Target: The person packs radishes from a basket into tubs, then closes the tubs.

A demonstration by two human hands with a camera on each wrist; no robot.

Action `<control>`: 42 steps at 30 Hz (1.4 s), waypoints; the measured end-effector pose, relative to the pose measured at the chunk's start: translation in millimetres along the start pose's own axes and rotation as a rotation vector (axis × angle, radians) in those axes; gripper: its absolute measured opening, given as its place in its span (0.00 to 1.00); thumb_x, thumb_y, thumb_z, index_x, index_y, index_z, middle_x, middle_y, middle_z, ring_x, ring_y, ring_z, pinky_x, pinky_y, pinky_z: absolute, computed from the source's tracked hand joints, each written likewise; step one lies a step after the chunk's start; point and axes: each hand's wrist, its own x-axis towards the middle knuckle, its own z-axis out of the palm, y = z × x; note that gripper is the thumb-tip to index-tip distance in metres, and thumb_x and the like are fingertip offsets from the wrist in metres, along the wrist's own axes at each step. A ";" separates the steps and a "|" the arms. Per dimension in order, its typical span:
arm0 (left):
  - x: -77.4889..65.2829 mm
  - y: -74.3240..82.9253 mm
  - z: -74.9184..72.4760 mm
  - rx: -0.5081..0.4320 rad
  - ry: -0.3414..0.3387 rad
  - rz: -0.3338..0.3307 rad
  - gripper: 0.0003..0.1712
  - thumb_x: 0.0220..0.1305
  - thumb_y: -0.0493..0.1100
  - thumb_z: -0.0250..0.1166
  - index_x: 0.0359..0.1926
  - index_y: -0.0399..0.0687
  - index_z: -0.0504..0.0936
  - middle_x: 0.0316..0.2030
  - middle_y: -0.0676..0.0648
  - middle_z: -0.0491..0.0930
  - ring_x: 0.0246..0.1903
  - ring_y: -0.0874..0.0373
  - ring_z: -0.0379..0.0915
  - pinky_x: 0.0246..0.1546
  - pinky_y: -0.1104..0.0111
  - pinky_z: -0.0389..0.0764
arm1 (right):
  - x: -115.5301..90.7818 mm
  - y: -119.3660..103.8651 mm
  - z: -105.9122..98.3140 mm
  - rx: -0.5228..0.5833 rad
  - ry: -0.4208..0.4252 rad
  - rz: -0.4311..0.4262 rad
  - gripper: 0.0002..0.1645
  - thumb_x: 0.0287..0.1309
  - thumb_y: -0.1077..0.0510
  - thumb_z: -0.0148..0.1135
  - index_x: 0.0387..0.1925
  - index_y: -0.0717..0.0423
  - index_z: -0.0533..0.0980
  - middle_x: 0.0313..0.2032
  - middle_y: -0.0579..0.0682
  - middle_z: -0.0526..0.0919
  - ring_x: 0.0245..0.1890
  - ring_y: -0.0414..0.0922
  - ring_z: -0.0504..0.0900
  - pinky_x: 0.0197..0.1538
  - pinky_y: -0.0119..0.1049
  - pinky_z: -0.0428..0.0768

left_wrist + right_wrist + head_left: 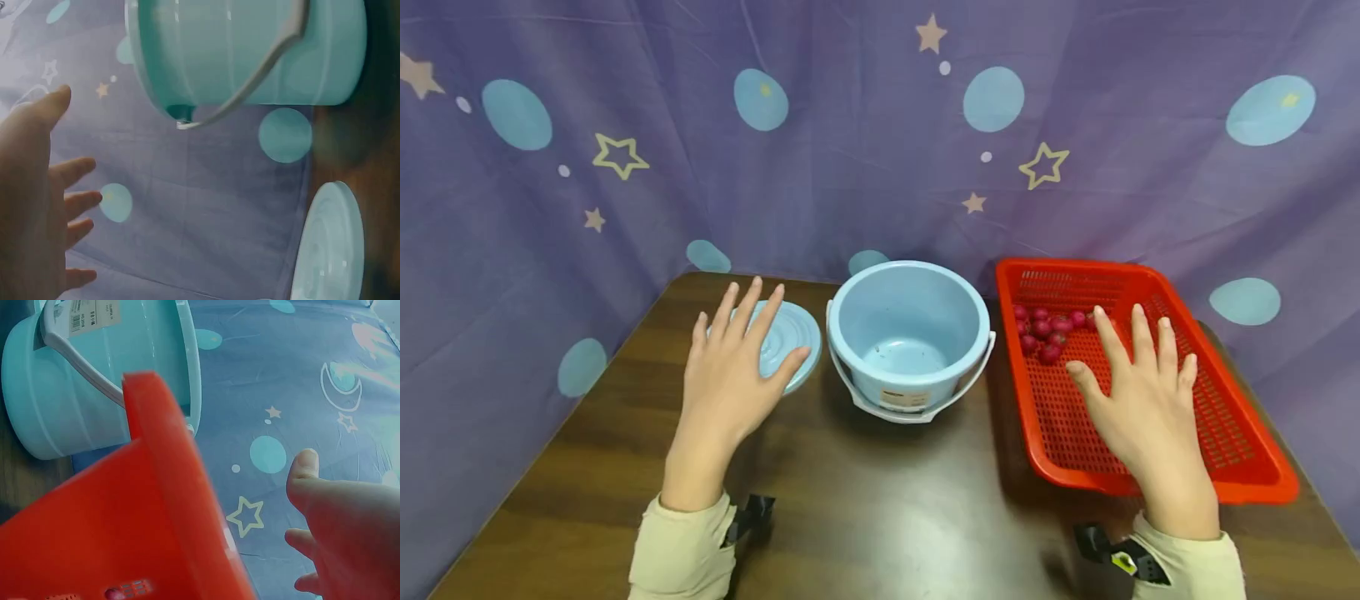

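My left hand (730, 375) hovers with spread fingers over the table's left side, partly covering a round light-blue lid (793, 337). Nothing is in its grasp. Between the hands stands a light-blue bucket (910, 354), upright, its white handle (880, 410) lowered toward me; the inside shows only small specks. My right hand (1142, 400) is held above a red plastic basket (1037, 433), fingers apart and holding nothing. Several small dark-red round fruits (1049, 354) lie in the basket's far left part; the right hand may hide more of them.
A brown wooden table (865, 517) carries everything. Behind it hangs a purple curtain (865, 167) with stars and blue ovals, close to the table's back edge. The basket's raised red rim (181, 481) stands between the right hand and the bucket.
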 end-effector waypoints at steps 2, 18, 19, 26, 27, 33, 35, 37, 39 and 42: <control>4.3 -1.8 3.4 -0.037 -0.016 0.022 0.44 0.68 0.67 0.55 0.78 0.61 0.53 0.77 0.47 0.48 0.76 0.48 0.36 0.70 0.41 0.42 | 0.8 0.6 -1.7 -0.001 0.003 0.004 0.45 0.71 0.34 0.44 0.79 0.43 0.43 0.77 0.63 0.34 0.74 0.65 0.27 0.65 0.70 0.26; 44.0 -9.9 43.5 -0.592 -0.206 0.186 0.46 0.64 0.60 0.66 0.77 0.69 0.54 0.77 0.55 0.49 0.75 0.56 0.38 0.67 0.38 0.49 | 4.2 0.4 3.2 -0.026 0.019 0.003 0.46 0.68 0.32 0.48 0.79 0.42 0.47 0.77 0.61 0.37 0.75 0.63 0.30 0.67 0.69 0.28; 45.8 -10.1 46.6 -0.624 -0.217 0.187 0.45 0.65 0.60 0.66 0.77 0.68 0.54 0.77 0.54 0.49 0.75 0.55 0.38 0.67 0.38 0.48 | 4.8 0.2 3.7 -0.031 0.016 0.002 0.46 0.68 0.31 0.48 0.79 0.42 0.48 0.77 0.61 0.37 0.75 0.63 0.30 0.66 0.69 0.28; 51.3 -14.9 64.8 -0.775 -0.267 0.189 0.39 0.69 0.58 0.62 0.76 0.62 0.59 0.77 0.53 0.48 0.75 0.51 0.39 0.68 0.39 0.46 | 7.7 -2.1 5.2 -0.048 0.000 -0.004 0.47 0.67 0.31 0.48 0.79 0.43 0.48 0.77 0.62 0.38 0.75 0.64 0.31 0.66 0.70 0.28; 51.2 -14.8 66.4 -0.799 -0.273 0.187 0.39 0.69 0.57 0.62 0.76 0.61 0.59 0.77 0.53 0.48 0.75 0.52 0.39 0.68 0.39 0.46 | 7.5 -2.4 5.4 -0.048 0.001 -0.004 0.47 0.67 0.31 0.48 0.79 0.43 0.48 0.77 0.63 0.39 0.75 0.64 0.31 0.66 0.70 0.29; 51.0 -13.4 68.5 -0.890 -0.272 0.154 0.37 0.69 0.50 0.62 0.76 0.57 0.60 0.75 0.50 0.53 0.73 0.53 0.46 0.68 0.46 0.52 | 8.7 -4.7 6.8 -0.036 0.019 -0.022 0.47 0.67 0.31 0.48 0.79 0.43 0.48 0.76 0.64 0.42 0.75 0.64 0.34 0.67 0.70 0.33; 50.2 -13.8 69.7 -0.909 -0.265 0.136 0.37 0.69 0.49 0.62 0.75 0.55 0.59 0.74 0.47 0.55 0.71 0.52 0.49 0.67 0.47 0.54 | 8.7 -5.9 6.6 -0.030 0.023 -0.030 0.46 0.68 0.32 0.49 0.79 0.43 0.49 0.76 0.64 0.42 0.75 0.64 0.35 0.68 0.69 0.34; 49.5 -13.7 71.7 -0.931 -0.265 0.121 0.38 0.69 0.49 0.62 0.75 0.54 0.59 0.73 0.46 0.56 0.70 0.51 0.50 0.67 0.47 0.54 | 8.5 -6.4 5.5 -0.021 0.029 -0.035 0.46 0.68 0.32 0.50 0.78 0.44 0.49 0.76 0.63 0.43 0.75 0.63 0.36 0.69 0.68 0.34; 48.6 -13.4 73.9 -0.957 -0.274 0.110 0.38 0.69 0.50 0.62 0.75 0.54 0.58 0.73 0.46 0.56 0.70 0.51 0.51 0.67 0.46 0.54 | 7.6 -6.7 3.2 -0.002 0.026 -0.037 0.46 0.68 0.33 0.50 0.79 0.43 0.49 0.77 0.62 0.43 0.75 0.62 0.36 0.69 0.67 0.34; 48.6 -13.2 77.1 -0.982 -0.271 0.104 0.38 0.68 0.50 0.62 0.75 0.55 0.59 0.73 0.48 0.56 0.69 0.52 0.52 0.66 0.45 0.54 | 6.7 -7.7 -1.5 0.050 0.021 -0.040 0.45 0.68 0.35 0.52 0.78 0.43 0.50 0.77 0.60 0.43 0.75 0.61 0.38 0.70 0.66 0.37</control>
